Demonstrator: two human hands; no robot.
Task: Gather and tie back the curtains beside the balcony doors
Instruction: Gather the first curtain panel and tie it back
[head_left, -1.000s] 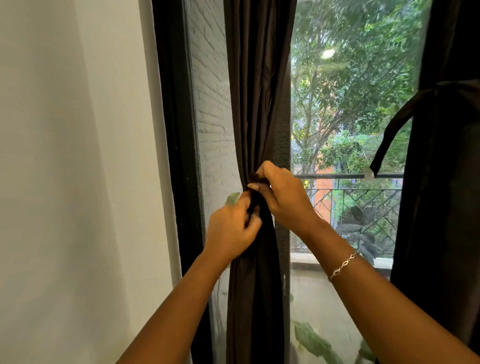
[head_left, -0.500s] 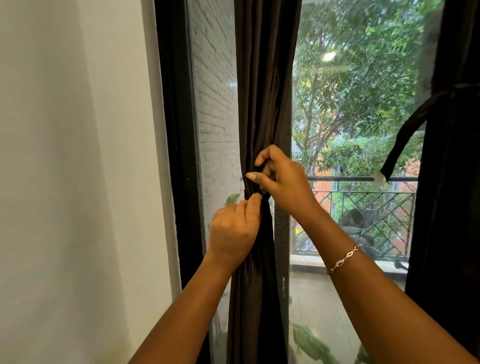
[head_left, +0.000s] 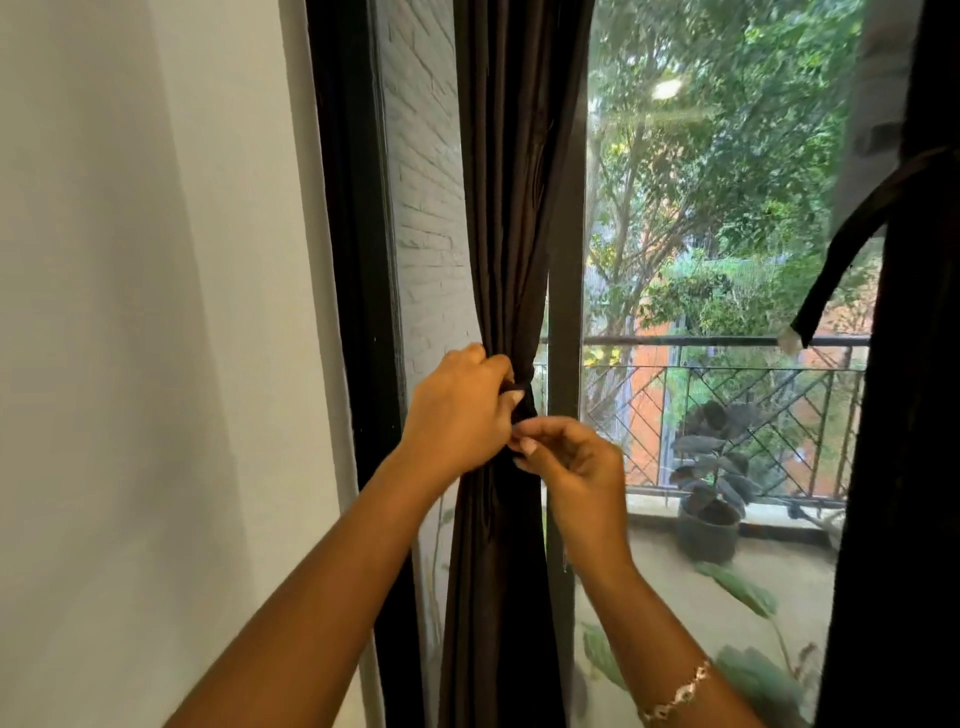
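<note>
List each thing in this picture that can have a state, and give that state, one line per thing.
left curtain: gathered into a narrow bundle, cinched at hand height.
tie-back: wrapped around the left curtain, both hands on it.
left hand: closed on the bundle at the tie.
right hand: pinching at the tie.
right curtain: gathered at the frame's right edge.
loose tie strap: hanging free from the right curtain.
potted plant: upright on the balcony.

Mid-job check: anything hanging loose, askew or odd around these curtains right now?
Yes. On the right curtain, the tieback strap dangles loose, its pale-tipped end hanging free by the balcony railing. The left curtain is cinched where the left hand and right hand work.
</note>
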